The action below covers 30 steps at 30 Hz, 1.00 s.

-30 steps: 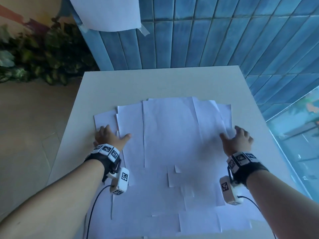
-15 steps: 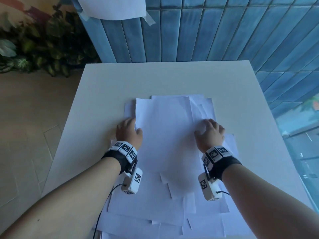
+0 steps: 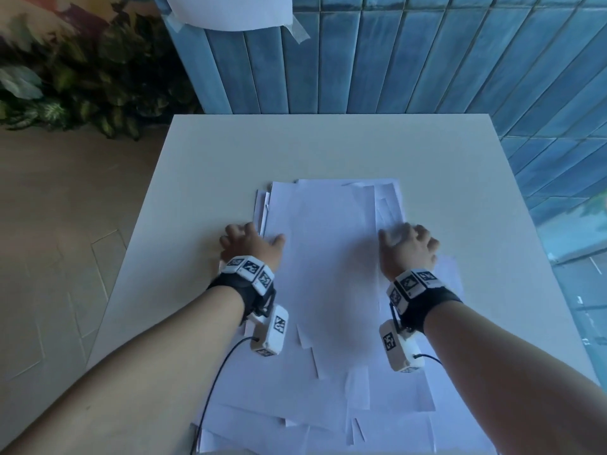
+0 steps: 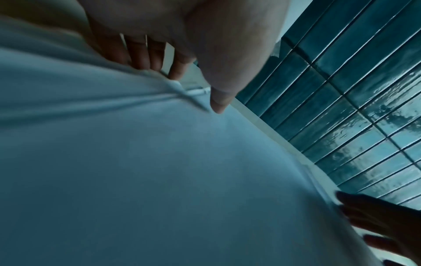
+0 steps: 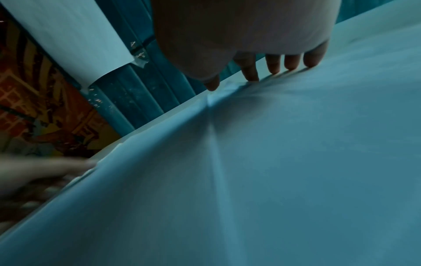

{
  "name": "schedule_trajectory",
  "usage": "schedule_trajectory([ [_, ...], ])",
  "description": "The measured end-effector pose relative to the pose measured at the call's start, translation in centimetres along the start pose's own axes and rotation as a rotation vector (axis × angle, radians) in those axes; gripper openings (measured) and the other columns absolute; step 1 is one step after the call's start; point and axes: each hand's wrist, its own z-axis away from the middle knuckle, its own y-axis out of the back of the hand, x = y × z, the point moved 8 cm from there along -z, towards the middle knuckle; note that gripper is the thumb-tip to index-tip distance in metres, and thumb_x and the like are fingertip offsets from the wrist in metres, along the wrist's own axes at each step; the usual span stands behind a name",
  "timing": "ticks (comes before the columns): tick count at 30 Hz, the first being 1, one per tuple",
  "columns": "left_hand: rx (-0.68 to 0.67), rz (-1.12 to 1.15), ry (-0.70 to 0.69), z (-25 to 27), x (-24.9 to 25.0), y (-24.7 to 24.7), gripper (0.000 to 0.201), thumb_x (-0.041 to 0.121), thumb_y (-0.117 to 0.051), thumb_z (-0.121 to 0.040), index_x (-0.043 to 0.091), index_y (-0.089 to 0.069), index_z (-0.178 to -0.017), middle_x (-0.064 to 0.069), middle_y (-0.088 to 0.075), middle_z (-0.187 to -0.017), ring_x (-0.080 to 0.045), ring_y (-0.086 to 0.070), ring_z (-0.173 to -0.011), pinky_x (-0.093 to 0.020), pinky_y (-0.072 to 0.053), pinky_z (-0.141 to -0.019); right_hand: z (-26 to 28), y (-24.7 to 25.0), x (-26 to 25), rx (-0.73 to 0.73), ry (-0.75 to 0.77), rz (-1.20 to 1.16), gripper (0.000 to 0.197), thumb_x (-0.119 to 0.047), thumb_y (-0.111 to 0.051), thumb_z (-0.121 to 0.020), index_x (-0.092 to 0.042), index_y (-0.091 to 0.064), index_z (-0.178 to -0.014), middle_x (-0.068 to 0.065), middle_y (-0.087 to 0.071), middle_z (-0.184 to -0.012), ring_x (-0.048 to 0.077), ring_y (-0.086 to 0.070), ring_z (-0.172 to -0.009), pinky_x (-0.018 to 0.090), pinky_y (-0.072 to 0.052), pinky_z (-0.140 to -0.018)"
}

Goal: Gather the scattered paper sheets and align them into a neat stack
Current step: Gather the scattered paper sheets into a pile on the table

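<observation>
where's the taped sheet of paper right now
In the head view the white taped paper sheet hangs on the blue tiled wall, top centre-left, beyond the white table and right of the leafy plant.

The sheets (image 3: pixel 328 274) are running off the head view's bottom edge, so their near ends are not showing. Their count is not telling, the layers lying over one another. In the right wrist view the left hand (image 5: pixel 41 171) is blurring at the frame's left edge. In the left wrist view the right hand (image 4: pixel 382 223) is showing only as a dark shape, cut by the corner.
</observation>
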Motion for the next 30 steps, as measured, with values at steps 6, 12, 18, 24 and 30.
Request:
schedule_trajectory([
  [6,-0.073,0.043,-0.147,0.3,2.4,-0.6,0.07,0.05,-0.061,-0.077,0.034,-0.036,-0.141,-0.006,-0.038,-0.132,-0.032,-0.034,-0.124,-0.04,-0.037,-0.099,1.4,-1.5,-3.4,-0.085,0.168,-0.008,0.075,-0.04,-0.056,-0.086,-0.01,-0.026,-0.148,0.008,-0.031,-0.153,0.03,-0.026,-0.138,0.043,-0.027,-0.111],
  [12,0.025,0.07,-0.094,1.0,-2.7,2.0,0.057,0.054,-0.058,-0.08,0.02,-0.05,-0.125,-0.014,-0.044,-0.131,-0.038,-0.038,-0.123,-0.042,-0.04,-0.094,1.8,2.4,1.7,0.06,0.097,0.016,0.075,-0.044,-0.059,-0.084,-0.019,-0.029,-0.148,0.006,-0.032,-0.152,0.03,-0.025,-0.139,0.045,-0.026,-0.11],
  [18,-0.058,0.041,0.086,5.7,-6.8,-0.1,0.082,0.066,-0.059,-0.075,0.014,-0.038,-0.135,-0.012,-0.03,-0.136,-0.034,-0.027,-0.13,-0.045,-0.037,-0.099,5.9,1.6,7.2,0.002,-0.182,0.06,0.077,-0.056,-0.059,-0.08,-0.015,-0.037,-0.141,0.012,-0.036,-0.142,0.034,-0.032,-0.128,0.045,-0.033,-0.101],
  [24,-0.167,0.245,-0.13,8.0,-3.3,-1.9,0.063,0.049,-0.067,-0.078,0.019,-0.048,-0.13,-0.011,-0.041,-0.133,-0.031,-0.046,-0.121,-0.04,-0.041,-0.103,8.6,0.5,5.1,-0.07,0.02,-0.021,0.078,-0.043,-0.061,-0.083,-0.018,-0.026,-0.148,0.011,-0.039,-0.145,0.034,-0.033,-0.132,0.046,-0.032,-0.104],
  [30,-0.046,0.235,-0.026,8.8,-6.8,-0.9,0.06,0.044,-0.063,-0.084,0.012,-0.048,-0.132,-0.015,-0.042,-0.136,-0.035,-0.049,-0.122,-0.041,-0.043,-0.102,8.4,2.6,8.4,-0.035,-0.029,0.128,0.081,-0.053,-0.047,-0.089,-0.021,-0.011,-0.153,0.005,-0.019,-0.16,0.031,-0.016,-0.145,0.048,-0.012,-0.117],
])
